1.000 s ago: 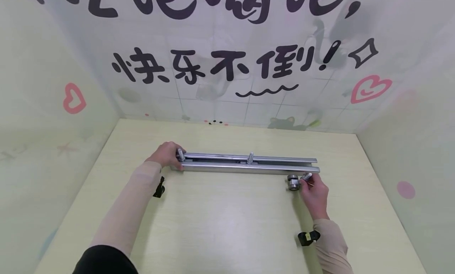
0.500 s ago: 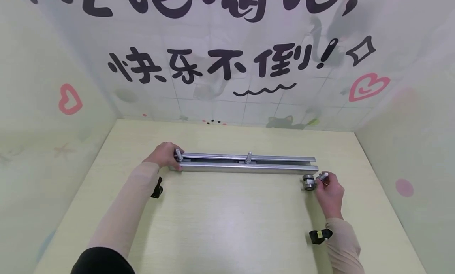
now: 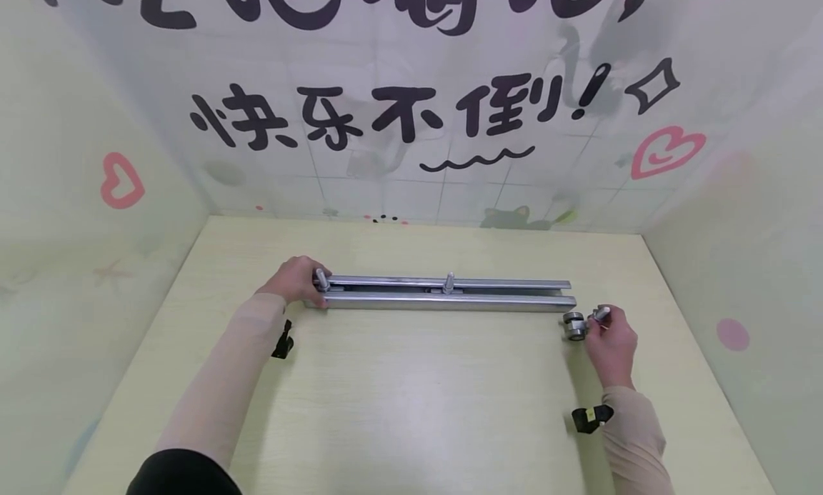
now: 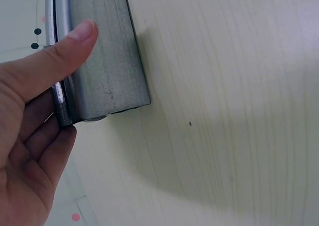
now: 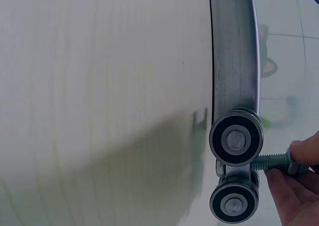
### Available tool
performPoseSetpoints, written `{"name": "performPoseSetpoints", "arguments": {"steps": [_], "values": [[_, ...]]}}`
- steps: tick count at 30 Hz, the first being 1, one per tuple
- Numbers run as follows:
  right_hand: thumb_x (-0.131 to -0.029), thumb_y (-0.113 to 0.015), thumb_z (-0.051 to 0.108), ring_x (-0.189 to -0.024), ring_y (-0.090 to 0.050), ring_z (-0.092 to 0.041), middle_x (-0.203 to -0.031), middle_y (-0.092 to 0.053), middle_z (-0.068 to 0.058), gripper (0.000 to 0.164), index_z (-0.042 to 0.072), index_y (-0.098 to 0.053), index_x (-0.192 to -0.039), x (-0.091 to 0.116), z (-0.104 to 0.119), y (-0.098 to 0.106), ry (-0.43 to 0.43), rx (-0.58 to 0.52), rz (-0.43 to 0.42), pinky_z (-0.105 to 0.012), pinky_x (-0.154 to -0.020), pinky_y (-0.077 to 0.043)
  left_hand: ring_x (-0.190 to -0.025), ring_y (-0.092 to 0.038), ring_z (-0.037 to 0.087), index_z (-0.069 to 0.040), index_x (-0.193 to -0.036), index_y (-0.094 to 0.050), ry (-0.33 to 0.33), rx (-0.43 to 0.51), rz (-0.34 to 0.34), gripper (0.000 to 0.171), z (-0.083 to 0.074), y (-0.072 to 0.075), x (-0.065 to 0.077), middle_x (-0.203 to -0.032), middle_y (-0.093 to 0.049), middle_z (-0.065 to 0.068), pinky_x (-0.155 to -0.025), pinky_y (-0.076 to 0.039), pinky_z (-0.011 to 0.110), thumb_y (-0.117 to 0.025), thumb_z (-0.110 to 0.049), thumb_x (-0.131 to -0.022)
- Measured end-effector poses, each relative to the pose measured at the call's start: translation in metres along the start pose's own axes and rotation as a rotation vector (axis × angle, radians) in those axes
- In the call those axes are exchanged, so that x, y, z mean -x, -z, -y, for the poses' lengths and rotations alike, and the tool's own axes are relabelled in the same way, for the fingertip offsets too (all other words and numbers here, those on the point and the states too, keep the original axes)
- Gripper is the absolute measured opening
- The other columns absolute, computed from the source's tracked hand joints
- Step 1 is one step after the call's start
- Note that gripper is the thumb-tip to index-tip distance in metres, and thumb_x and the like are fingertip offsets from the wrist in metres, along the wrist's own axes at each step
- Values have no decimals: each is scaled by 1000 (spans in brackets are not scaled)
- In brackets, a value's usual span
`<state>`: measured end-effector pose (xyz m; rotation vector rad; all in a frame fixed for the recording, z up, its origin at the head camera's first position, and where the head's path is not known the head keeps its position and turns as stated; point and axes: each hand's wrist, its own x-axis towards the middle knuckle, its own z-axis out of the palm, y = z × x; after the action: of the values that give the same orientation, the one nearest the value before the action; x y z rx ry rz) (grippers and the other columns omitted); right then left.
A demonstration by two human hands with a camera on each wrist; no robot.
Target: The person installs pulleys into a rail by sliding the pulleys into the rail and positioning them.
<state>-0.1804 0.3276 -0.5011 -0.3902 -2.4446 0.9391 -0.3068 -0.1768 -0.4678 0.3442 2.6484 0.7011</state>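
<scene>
A metal channel track (image 3: 411,303) lies across the table with its slot facing up. Its left end is gripped by my left hand (image 3: 294,279); in the left wrist view the thumb (image 4: 75,49) presses the side wall and the other fingers curl behind. Bolts stand up out of the slot, one by that hand and another bolt (image 3: 449,283) near mid-length. At the right end, my right hand (image 3: 614,345) pinches the threaded bolt (image 5: 271,162) of a roller trolley (image 3: 574,326). The trolley's wheels (image 5: 235,140) show side-on in the right wrist view, overlapping the track end.
The pale wooden table (image 3: 411,395) meets a printed backdrop (image 3: 379,188) behind the track, with more backdrop sheets rising on both sides. Black devices are strapped at both wrists, one device (image 3: 591,418) under the right sleeve.
My right hand has carried the roller trolley rightward, from in front of the track to beside its right end. The left hand keeps its grip on the track, which stays in place.
</scene>
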Motion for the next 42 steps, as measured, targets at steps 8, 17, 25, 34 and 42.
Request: {"name": "performPoseSetpoints", "arguments": {"steps": [8, 17, 25, 34, 42], "values": [[-79, -53, -9, -87, -60, -41, -92, -60, -30, 24, -12, -50, -103, -7, -4, 4, -29, 12, -2, 6, -59, -26, -97, -56, 30, 2, -113, -60, 12, -2, -10, 64, 5, -1, -1, -111, -62, 19, -90, -43, 46, -85, -14, -56], [-82, -50, -8, -93, -59, -41, -98, -58, -29, 24, -11, -48, -106, -22, -6, 7, -63, 27, 34, 0, -61, -36, -98, -56, 30, 2, -113, -61, 10, -4, -14, 64, 6, -1, -1, -110, -62, 18, -91, -43, 46, -85, -14, -56], [-82, -49, -8, -91, -59, -40, -97, -58, -29, 23, -11, -48, -105, -34, -5, 5, -43, 26, 22, -2, -62, -37, -96, -56, 29, 2, -114, -60, 12, 3, -5, 64, 1, 0, 0, -111, -61, 19, -89, -44, 45, -84, -14, -57], [-81, -50, -9, -89, -60, -38, -96, -60, -28, 22, -11, -50, -103, -48, -3, 0, -32, 54, 1, -22, -68, -46, -98, -56, 30, 2, -113, -60, 8, 1, -12, 64, 2, -1, -1, -111, -61, 19, -91, -43, 46, -84, -14, -56], [-81, -50, -7, -89, -60, -37, -97, -60, -28, 22, -10, -50, -103, -53, -1, -6, -45, 41, 30, -15, -65, -42, -98, -56, 30, 2, -114, -60, 17, 7, -8, 64, 1, -2, -2, -111, -61, 19, -91, -43, 45, -84, -13, -57]]}}
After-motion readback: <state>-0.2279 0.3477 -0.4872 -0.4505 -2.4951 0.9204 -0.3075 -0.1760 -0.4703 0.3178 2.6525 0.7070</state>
